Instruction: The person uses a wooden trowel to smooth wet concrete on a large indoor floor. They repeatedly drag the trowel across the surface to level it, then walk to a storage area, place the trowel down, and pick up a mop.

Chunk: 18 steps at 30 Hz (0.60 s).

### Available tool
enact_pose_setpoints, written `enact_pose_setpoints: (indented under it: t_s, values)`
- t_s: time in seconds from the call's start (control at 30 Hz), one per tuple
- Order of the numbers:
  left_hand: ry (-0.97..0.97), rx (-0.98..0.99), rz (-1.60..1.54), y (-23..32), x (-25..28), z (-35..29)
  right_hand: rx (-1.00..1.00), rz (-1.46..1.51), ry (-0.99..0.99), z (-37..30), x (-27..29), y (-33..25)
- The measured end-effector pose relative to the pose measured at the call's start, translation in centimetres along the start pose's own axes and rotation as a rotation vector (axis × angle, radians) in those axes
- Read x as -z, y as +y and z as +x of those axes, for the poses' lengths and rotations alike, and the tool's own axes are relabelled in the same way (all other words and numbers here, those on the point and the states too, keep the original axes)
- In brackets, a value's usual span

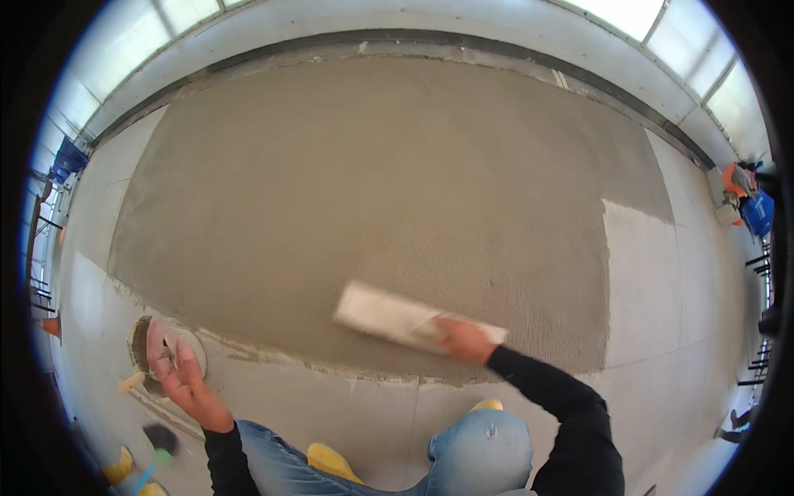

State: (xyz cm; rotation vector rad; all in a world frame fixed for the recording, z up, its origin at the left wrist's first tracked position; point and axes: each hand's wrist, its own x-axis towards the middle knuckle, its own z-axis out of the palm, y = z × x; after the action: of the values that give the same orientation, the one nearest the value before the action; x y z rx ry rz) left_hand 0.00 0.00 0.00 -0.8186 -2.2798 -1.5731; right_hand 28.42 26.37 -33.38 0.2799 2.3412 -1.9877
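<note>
A long, pale rectangular trowel, slightly blurred, lies across the near part of a broad layer of wet grey mortar. My right hand is closed around its handle at the right end; the handle itself is mostly hidden. At the lower left my left hand is raised with its fingers apart and nothing in them. Behind and below it is a round bucket with a whitish rim, partly covered by the hand. A short tan handle sticks out beside the bucket.
Pale panels border the mortar. A brush with a blue-green handle lies at the lower left, near someone's yellow shoe. A dark trough runs along the far edge. Blue and orange items stand far right.
</note>
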Motion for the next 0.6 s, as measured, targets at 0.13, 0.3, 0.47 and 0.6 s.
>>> enact_pose_setpoints:
  t_s: [0.13,0.3,0.47,0.6]
  values:
    - [-0.046,-0.058,0.127,-0.2,-0.7,-0.3,-0.155,-0.641,-0.206,5.7,-2.9,-7.8]
    - [-0.079,-0.095,0.188,-0.2,-0.9,-1.1,-0.167,-0.722,-0.04,8.8,0.4,-9.1]
    - [-0.092,-0.098,0.212,-0.3,-1.4,-0.7,-0.231,-0.71,0.21,9.0,4.7,-7.2]
    - [-0.096,-0.103,0.21,-0.1,-1.1,-0.7,-0.33,-0.684,0.406,6.9,8.6,-4.8]
